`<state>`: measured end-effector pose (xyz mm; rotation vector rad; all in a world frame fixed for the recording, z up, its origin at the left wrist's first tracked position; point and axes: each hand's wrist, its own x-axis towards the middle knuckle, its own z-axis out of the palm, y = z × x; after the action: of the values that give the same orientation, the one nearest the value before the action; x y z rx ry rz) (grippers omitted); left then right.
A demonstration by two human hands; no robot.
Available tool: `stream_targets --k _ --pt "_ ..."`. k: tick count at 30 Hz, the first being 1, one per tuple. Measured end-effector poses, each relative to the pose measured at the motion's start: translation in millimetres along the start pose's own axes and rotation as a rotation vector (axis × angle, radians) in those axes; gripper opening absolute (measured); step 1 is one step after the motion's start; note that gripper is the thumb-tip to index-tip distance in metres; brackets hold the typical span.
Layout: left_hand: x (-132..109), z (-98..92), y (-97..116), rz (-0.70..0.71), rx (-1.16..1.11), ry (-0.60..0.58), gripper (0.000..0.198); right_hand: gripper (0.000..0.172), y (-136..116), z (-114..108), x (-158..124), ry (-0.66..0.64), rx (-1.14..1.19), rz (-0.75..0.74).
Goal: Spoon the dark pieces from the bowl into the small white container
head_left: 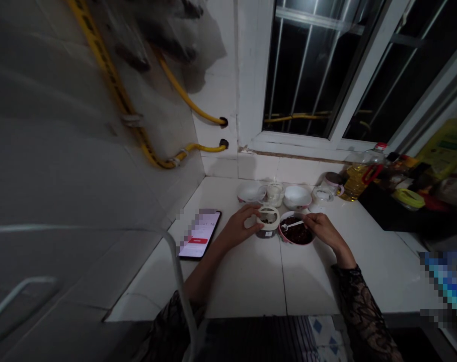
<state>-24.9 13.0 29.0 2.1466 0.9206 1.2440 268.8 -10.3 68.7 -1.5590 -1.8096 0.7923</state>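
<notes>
My left hand (240,226) is wrapped round a small open jar with a white rim (268,221) standing on the white counter. My right hand (322,227) pinches the handle of a white spoon (292,224), whose bowl rests in a small bowl of dark red-brown food (297,234). The jar and that bowl stand side by side, touching or nearly so. Both forearms reach in from the bottom edge in dark lace sleeves.
A lit phone (199,234) lies on the counter (251,281) left of my left hand. Behind stand white bowls (297,197) and small jars (275,193). An oil bottle (360,177) and other bottles stand at the right by the window. Yellow pipes (111,80) run along the left wall.
</notes>
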Motion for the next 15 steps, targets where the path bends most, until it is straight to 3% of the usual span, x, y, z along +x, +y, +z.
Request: stream_targets --k 5,15 --pt "0.6 -1.0 0.9 -0.007 -0.008 0.0 0.016 0.051 -0.5 -5.3 1.6 -0.065 0.125 0.066" --pt "0.5 -0.5 0.3 -0.002 -0.014 -0.001 0.015 0.045 -0.9 -14.9 2.5 -0.025 0.193 0.143"
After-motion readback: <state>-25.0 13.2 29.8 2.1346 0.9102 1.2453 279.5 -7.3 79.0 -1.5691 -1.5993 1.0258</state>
